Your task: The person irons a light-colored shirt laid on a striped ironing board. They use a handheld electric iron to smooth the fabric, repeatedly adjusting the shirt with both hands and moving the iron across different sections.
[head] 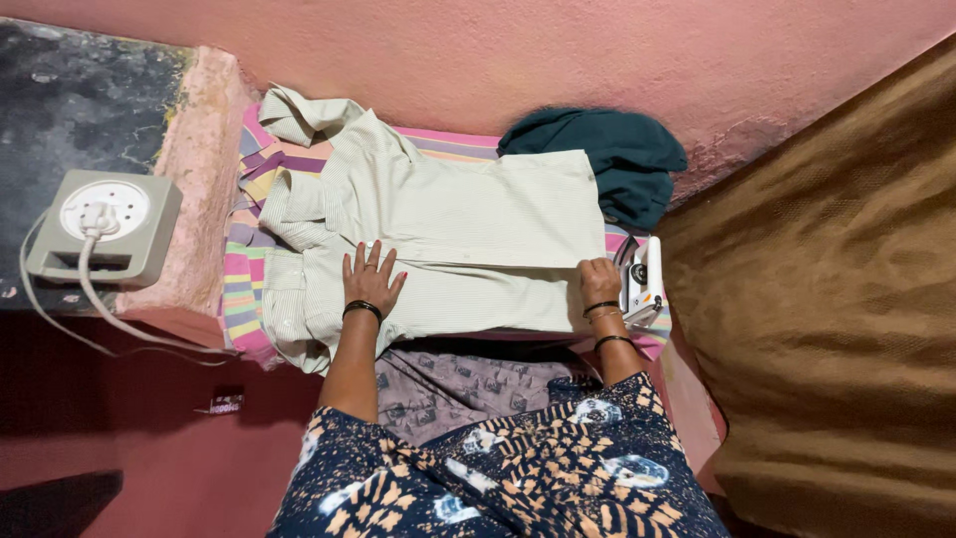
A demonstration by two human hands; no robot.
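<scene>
The pale green folded cotton shirt (448, 239) lies on a striped pink cloth (239, 299) over the worktop. The left hand (370, 281) presses flat on it, fingers spread; the right hand (599, 283) pinches its hem beside a white iron (642, 284).

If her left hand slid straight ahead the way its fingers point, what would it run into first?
The left hand lies flat on the pale shirt, fingers pointing up toward the pink wall. Going straight on, it would probably first meet the shirt's folded edge just ahead, then more shirt, and finally the wall. Depth is hard to judge.
</scene>
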